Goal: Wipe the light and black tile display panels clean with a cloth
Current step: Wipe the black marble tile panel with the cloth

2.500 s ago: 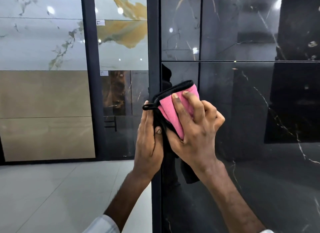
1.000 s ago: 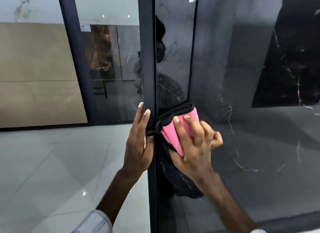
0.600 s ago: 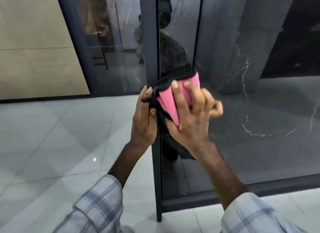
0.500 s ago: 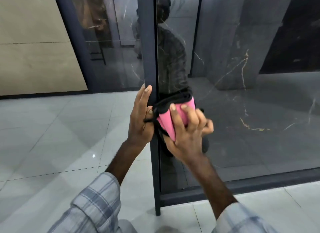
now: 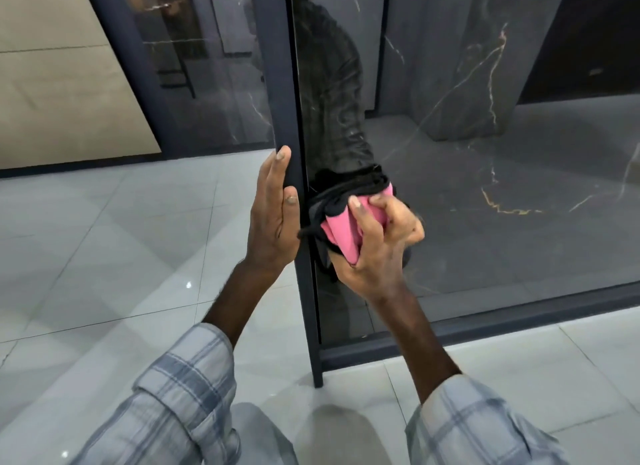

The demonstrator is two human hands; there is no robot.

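Two risks. Pink-and-black cloth (image 5: 341, 230) sits bunched low on black tile panel (image 5: 485, 187), right hand (image 5: 377, 243) fingers curled pinching it: small contact patch, likely streaks. Left hand (image 5: 273, 218), fingers pressed together flat on frame post (image 5: 287, 83), may smudge it.

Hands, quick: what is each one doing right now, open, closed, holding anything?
Left hand: open, flat against the dark frame post, holding nothing.
Right hand: closed on the pink and black cloth, pressing it against the black tile panel.
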